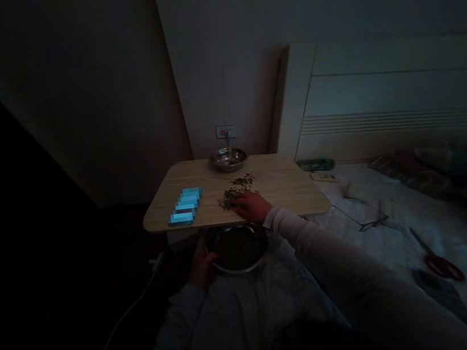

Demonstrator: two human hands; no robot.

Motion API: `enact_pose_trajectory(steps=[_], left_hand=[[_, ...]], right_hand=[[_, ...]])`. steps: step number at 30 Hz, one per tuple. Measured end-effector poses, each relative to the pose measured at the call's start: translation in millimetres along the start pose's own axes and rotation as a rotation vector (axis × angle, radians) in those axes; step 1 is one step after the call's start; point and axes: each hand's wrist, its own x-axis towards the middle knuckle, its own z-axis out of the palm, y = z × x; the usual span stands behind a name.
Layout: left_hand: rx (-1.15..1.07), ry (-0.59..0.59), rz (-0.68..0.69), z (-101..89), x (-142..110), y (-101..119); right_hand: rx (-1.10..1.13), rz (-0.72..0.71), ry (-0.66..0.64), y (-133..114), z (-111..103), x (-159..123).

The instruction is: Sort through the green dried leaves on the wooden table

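My left hand point(203, 269) grips the rim of a round metal basin point(246, 268) at my lap, just under the table's front edge. Dark contents fill the basin; their kind is too dim to make out. On the wooden table point(282, 186), my right hand point(251, 206) reaches down to small green bits point(232, 192), perhaps seeds or beans, scattered in two patches. Its fingertips are bent close to the surface by a pale, blurred patch, and what they pinch, if anything, is hidden. Behind the bits stands a shiny steel bowl point(228, 160).
A lit phone point(186, 206) lies on the table's left. On the bed at right are scissors point(438, 263), glasses point(373, 222), a pale remote point(323, 177) and a green packet point(316, 164). A white cable point(123, 318) runs along the floor. A wall socket point(226, 132) sits behind.
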Motion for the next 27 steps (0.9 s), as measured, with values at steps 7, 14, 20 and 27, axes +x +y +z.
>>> enact_pose_trajectory(steps=[7,14,20,27], left_hand=[[0.033,0.027,-0.002,2.9,-4,4],[-0.006,0.020,0.016,9.5,-10,9],[-0.019,0.045,-0.058,16.0,-19,20],[-0.050,0.059,-0.054,20.6,-25,25]], right_hand=[[-0.009,0.093,-0.078,-8,-12,5],[-0.008,0.095,-0.076,-15,-12,4],[0.005,0.118,-0.102,-15,-17,-1],[-0.032,0.173,-0.104,-21,-18,4]])
